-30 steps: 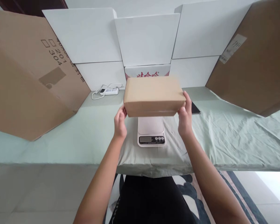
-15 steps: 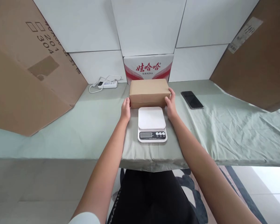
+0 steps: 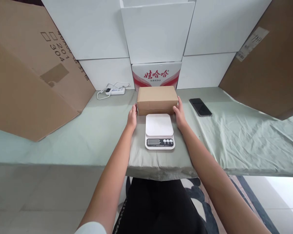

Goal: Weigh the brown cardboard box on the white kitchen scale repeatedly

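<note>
A closed brown cardboard box (image 3: 157, 100) rests on the cloth-covered table, directly behind a white kitchen scale (image 3: 159, 125). My left hand (image 3: 132, 117) is at the box's left end, its fingers along that side and partly hidden. At the opposite end my right hand (image 3: 180, 114) grips the right side, thumb on the front face and fingers round the edge. The scale's platform holds nothing, and its small display looks blank.
A black phone (image 3: 200, 107) lies to the right. On the left, a white power strip (image 3: 115, 91) sits with its cable. Large cardboard panels (image 3: 61, 81) flank both sides. White boxes (image 3: 157, 32) and a red-and-white printed carton (image 3: 156, 75) form the back wall.
The view has tilted slightly upward, so everything sits a little lower. Both hands stay at the ends of the cardboard box, and the box keeps its place behind the scale.
</note>
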A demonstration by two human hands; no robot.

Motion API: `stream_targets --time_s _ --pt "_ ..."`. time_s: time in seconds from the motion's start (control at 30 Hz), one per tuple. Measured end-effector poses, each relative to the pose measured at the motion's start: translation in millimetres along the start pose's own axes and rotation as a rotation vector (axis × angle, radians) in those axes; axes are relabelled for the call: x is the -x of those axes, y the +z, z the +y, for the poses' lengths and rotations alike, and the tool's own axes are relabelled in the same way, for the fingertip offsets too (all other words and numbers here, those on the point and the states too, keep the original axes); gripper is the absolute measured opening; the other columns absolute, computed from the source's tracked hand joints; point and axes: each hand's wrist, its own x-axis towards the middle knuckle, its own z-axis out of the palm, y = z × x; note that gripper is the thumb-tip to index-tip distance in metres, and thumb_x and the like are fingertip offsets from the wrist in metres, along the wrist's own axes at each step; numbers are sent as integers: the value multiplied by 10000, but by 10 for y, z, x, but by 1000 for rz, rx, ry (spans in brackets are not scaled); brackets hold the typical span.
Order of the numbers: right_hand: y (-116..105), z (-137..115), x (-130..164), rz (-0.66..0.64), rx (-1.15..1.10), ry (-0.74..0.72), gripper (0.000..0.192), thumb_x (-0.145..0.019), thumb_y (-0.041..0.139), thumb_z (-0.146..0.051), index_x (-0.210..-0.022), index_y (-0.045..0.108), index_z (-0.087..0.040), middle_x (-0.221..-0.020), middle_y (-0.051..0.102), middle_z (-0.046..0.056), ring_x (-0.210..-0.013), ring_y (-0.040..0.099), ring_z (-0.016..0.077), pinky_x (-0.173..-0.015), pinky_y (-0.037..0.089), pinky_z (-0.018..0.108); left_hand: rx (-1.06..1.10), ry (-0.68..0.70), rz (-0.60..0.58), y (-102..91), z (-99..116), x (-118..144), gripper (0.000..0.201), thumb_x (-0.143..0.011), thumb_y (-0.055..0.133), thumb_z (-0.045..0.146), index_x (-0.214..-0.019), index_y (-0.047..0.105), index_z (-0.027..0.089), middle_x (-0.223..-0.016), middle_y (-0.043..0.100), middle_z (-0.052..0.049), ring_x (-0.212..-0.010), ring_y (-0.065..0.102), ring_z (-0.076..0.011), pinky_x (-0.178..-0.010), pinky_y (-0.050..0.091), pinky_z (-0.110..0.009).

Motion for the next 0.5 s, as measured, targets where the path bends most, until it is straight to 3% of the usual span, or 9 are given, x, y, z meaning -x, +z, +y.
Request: stream_targets --time_s 0.1,0.2,0.33,0.5 --pt "93 -98 -32 62 -53 74 1364 -811 705 -957 -1872 112 -336 -1997 257 80 -1864 242 372 -1550 185 595 -21 70 -65 36 -28 5 994 -975 484 986 -1583 711 234 -1743 665 -150 -1721 537 -380 -1433 436 -531" --pt "136 -245 -46 91 -58 50 1452 -768 741 -969 -1872 76 -300 -2000 227 114 -1870 213 394 -1545 189 625 -54 161 -74 40 56 52 1024 -912 551 1022 -1547 740 241 -1721 686 -152 -1721 531 -402 -1439 419 -561" --pt "89 -517 147 131 -50 -85 1295 -856 740 -903 -1862 108 -389 -1998 237 60 -1856 254 409 -1530 231 668 -97 330 -90 11 291 336 995 -970 519 978 -1609 700 238 -1754 654 -154 -1733 511 -399 -1442 405 -542" --pt "-69 -784 862 160 62 -157 1046 -972 717 -792 -1827 196 -487 -1952 322 39 -1852 255 430 -1501 245 756 -81 390 -144 -111 402 1060 932 -1056 463 894 -1690 632 232 -1771 636 -156 -1726 523 -399 -1401 474 -518"
